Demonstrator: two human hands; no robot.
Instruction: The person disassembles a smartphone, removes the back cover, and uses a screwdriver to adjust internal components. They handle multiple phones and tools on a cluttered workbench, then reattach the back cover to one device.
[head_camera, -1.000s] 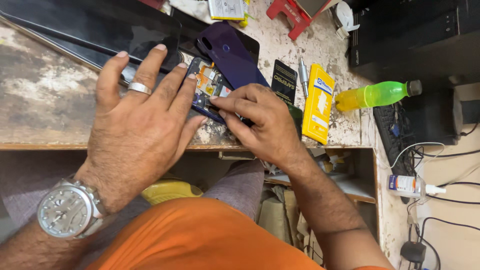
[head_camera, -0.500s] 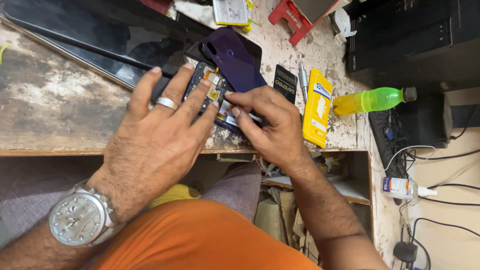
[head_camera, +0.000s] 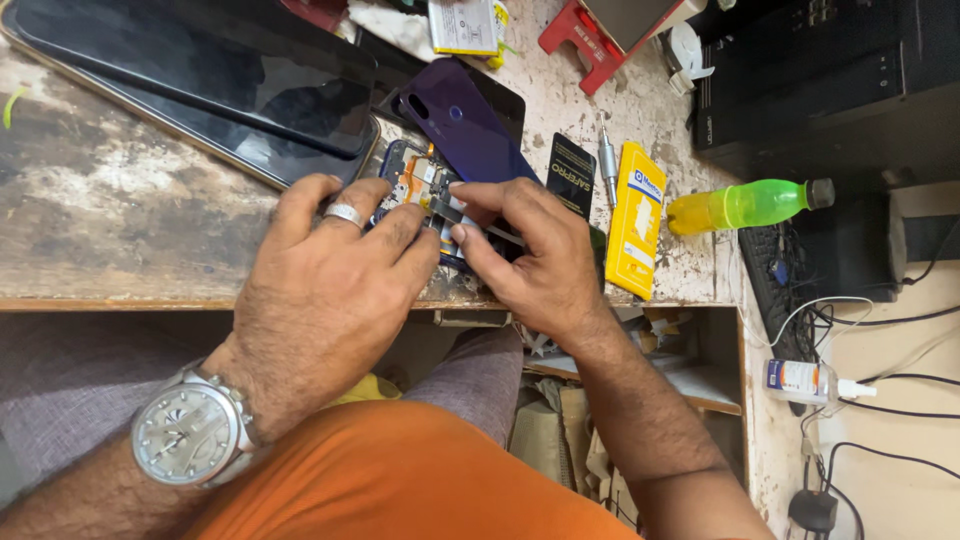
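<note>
Our left hand (head_camera: 325, 270) presses spread fingers on the opened phone (head_camera: 415, 185); our right hand (head_camera: 535, 255) pinches tweezers (head_camera: 470, 222); purple back cover (head_camera: 465, 125) at twelve o'clock.

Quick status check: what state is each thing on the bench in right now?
opened phone: back off, circuit boards exposed, lying flat
purple back cover: detached, lying beside the phone
left hand: pressing the phone down
right hand: pinching a thin tool on the phone
green bottle: capped, on its side
screwdriver: lying unused
</note>
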